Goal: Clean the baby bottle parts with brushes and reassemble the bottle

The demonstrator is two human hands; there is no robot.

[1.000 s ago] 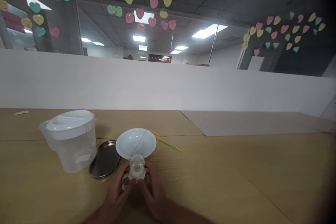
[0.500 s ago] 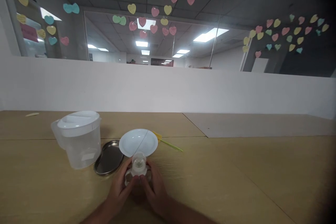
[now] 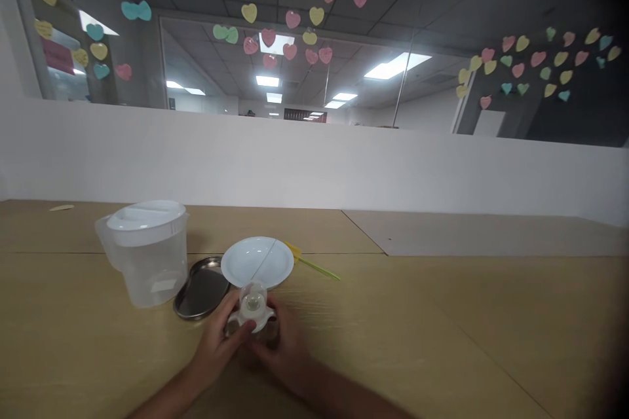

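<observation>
Between my two hands is what looks like a baby bottle (image 3: 253,304), with a clear domed cap, a white collar and side handles. My left hand (image 3: 219,340) is closed around its left side, its thumb over the front of the collar. My right hand (image 3: 285,347) grips the right side lower down, with some fingers hidden behind the bottle. Just beyond the cap stands a white bowl (image 3: 246,262), crossed by a thin line like a slender rod. A shiny oval metal tray (image 3: 200,291) lies left of the bowl, close to my left hand.
A translucent plastic pitcher (image 3: 154,268) with a white lid stands at the left. Behind the bowl's right edge lies a yellow piece with a green stick (image 3: 319,268). A flat pale piece (image 3: 61,207) lies far left, before the white wall (image 3: 295,163).
The bottle has moved slightly left and turned in my hands. My right thumb has dropped away from the collar's front, while my left thumb stays on it. The view has shifted a little.
</observation>
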